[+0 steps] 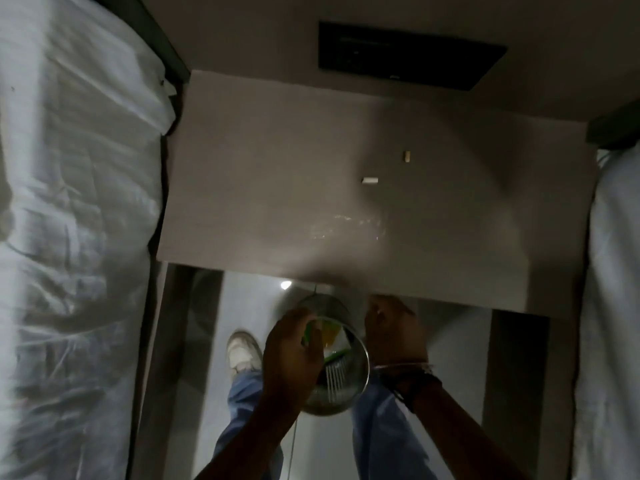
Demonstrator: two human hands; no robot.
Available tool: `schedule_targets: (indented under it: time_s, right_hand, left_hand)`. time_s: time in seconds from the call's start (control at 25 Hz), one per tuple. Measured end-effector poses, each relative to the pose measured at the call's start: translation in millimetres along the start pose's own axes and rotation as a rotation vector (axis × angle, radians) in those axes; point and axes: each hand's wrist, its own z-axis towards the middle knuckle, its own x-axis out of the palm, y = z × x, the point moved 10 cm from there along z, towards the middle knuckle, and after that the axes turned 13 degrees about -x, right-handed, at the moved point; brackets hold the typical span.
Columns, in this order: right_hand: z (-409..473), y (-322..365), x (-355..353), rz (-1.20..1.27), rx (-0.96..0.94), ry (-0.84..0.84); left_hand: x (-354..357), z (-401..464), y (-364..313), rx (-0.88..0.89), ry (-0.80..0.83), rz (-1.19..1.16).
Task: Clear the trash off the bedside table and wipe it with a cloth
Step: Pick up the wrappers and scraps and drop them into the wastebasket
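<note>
The bedside table is a pale flat top between two beds. Two small white scraps lie on it: one near the middle right, another just beyond it. A smear of crumbs or moisture glints nearer the front edge. Below that edge stands a round metal bin holding green and yellow wrappers. My left hand reaches over the bin's left rim, fingers curled around a green wrapper. My right hand hovers at the bin's right rim by the table edge, fingers bent; I cannot see anything in it.
White bedding fills the left side, and another bed borders the right. A dark panel sits on the wall behind the table. My legs in blue trousers and a white shoe stand on the pale floor.
</note>
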Motion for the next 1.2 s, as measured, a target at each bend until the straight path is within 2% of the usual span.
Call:
schedule_targets:
  time_s: [0.04, 0.12, 0.2, 0.32, 0.44, 0.56, 0.88, 1.0, 1.08, 1.2]
  right_hand:
    - [23.3, 7.1, -24.5, -0.033, -0.056, -0.104]
    - [88.5, 13.7, -74.2, -0.083, -0.119, -0.286]
    - [147.0, 1.9, -94.1, -0.019, -0.067, -0.321]
    - [207.6, -16.2, -90.2, -0.12, 0.026, -0.189]
    - [242.2, -22.4, -91.3, -0.238, 0.035, -0.151]
    - [263.8, -30.2, -88.5, -0.277, 0.023, -0.12]
    - [271.4, -36.2, -85.0, -0.38, -0.02, -0.051]
    - [245.1, -40.3, -90.5, -0.257, 0.032, -0.103]
    - [206.0, -32.8, -86.4, -0.14, 0.043, -0.162]
    - [120.3, -2.7, -58.6, -0.017, -0.098, -0.149]
  left_hand:
    - [-7.6, 16.7, -24.7, 0.09, -0.042, -0.063]
    - [-15.8, 61.1, -92.7, 0.315, -0.162, -0.044]
    - [-15.8, 111.6, -147.4, 0.411, -0.241, 0.028]
    - [5.2, 166.2, -191.7, 0.442, -0.213, 0.237]
    - [39.2, 203.2, -206.9, 0.433, -0.116, 0.506]
    - [61.8, 215.3, -211.9, 0.463, -0.077, 0.597]
    - [72.6, 226.7, -203.8, 0.397, -0.066, 0.609]
    - [69.2, 214.1, -201.4, 0.427, -0.042, 0.631]
    - [51.5, 194.2, -193.6, 0.371, -0.052, 0.528]
    - [18.5, 140.2, -143.5, 0.199, -0.064, 0.321]
